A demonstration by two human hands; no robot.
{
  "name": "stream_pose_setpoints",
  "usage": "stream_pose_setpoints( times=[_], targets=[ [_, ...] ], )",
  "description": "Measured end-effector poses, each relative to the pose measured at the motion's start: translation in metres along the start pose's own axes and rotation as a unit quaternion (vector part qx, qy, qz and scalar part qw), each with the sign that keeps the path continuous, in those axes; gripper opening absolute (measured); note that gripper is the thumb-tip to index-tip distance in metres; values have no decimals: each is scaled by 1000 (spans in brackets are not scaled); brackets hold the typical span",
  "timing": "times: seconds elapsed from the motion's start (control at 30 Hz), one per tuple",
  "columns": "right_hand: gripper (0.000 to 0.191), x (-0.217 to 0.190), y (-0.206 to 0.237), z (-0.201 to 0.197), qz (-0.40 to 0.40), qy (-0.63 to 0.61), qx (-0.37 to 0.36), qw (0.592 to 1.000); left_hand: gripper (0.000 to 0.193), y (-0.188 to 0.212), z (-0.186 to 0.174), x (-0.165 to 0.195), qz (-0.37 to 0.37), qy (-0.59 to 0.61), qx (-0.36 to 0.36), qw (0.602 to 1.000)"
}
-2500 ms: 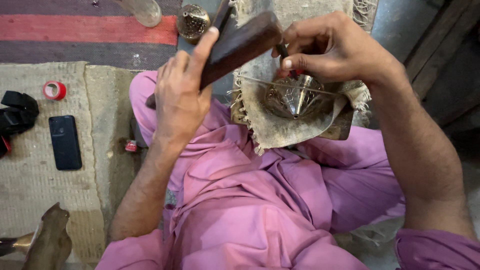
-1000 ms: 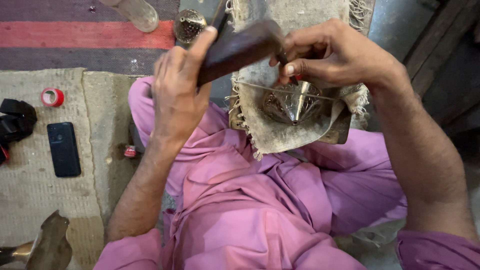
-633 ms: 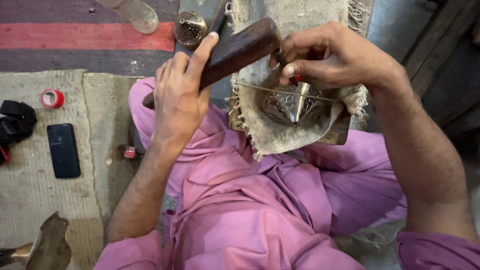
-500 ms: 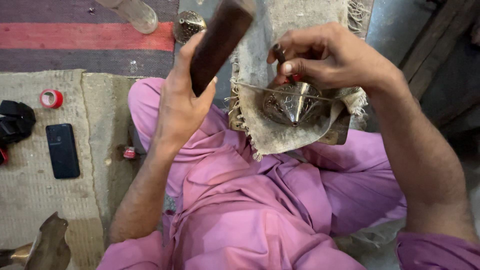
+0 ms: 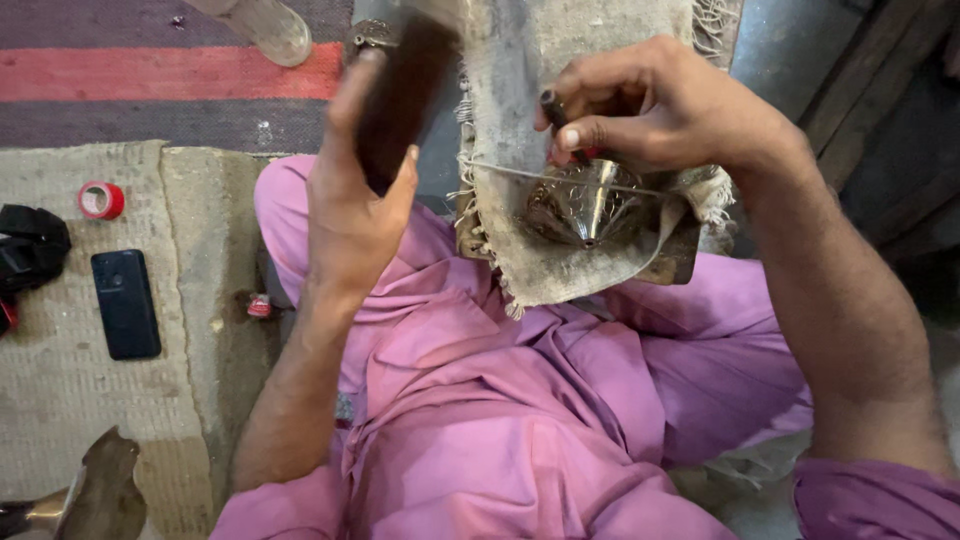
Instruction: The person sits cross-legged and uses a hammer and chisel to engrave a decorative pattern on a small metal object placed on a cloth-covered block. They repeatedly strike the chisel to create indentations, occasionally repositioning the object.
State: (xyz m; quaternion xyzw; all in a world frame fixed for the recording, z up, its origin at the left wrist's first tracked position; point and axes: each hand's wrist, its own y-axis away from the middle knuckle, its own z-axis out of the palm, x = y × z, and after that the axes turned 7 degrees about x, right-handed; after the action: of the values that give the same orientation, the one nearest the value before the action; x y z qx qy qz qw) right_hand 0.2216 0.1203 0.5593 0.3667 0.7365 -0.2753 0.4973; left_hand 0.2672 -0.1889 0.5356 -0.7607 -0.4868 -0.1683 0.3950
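1. A dark mallet is gripped and raised by the left hand.
2. A punch is pinched by the right hand on the metal cone, which rests on cloth.
3. A skewed blow could likely slip the punch, marring the cone or striking fingers.

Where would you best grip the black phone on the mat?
Probably by its two long edges, coming straight down from above. The phone lies flat and upright in the view on the mat, with bare mat along both long sides; the red tape roll sits apart above it.
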Motion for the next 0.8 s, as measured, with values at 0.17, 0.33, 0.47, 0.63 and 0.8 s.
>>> stream_pose_setpoints(
  times=[0.17, 0.33, 0.47, 0.63, 0.8],
  targets=[
    [18, 1, 6, 0, 21, -43, 25, 999, 80, 3, -8, -3, -42, -216, -102, 970],
    [18, 1, 24, 1, 41, -41, 89, 994, 72, 11, -11, -8, -29, 63, -52, 996],
    [20, 6, 30, 3, -5, 15, 105, 994, 69, 21, -4, -3, -84, 90, -76, 990],
    [19, 12, 33, 7, 4, 15, 129, 992, 69, 13, -4, 3, -64, 99, -100, 988],
    [18, 16, 32, 8, -12, 55, 139, 989, 68, -3, -10, 2, -51, 77, -101, 991]
  ],
)
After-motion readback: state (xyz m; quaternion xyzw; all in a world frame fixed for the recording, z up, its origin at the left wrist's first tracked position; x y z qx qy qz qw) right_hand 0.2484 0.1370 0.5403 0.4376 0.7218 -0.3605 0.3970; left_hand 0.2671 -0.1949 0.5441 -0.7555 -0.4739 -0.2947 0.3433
